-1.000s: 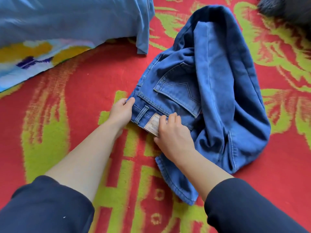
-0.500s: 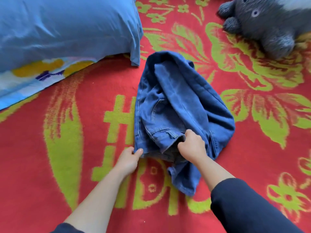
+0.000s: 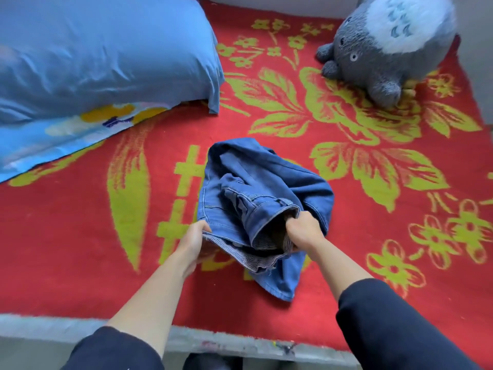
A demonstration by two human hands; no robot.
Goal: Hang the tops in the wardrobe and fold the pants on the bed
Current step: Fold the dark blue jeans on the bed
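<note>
The left hand [image 3: 192, 243] and the right hand [image 3: 302, 231] both grasp the waistband of the blue jeans [image 3: 266, 188], bunched on the red bed [image 3: 80, 249] with fingers curled.

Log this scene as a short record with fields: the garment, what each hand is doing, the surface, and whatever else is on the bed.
garment: blue jeans, bunched in a heap, not yet folded
left hand: grips the waist edge on the left side
right hand: fingers curled round the waistband on the right side
waist opening: pulled apart between the hands, striped lining showing
surface: red blanket with green flower pattern
nearby: blue pillow at far left, grey plush toy at far right, both apart from the jeans
</note>
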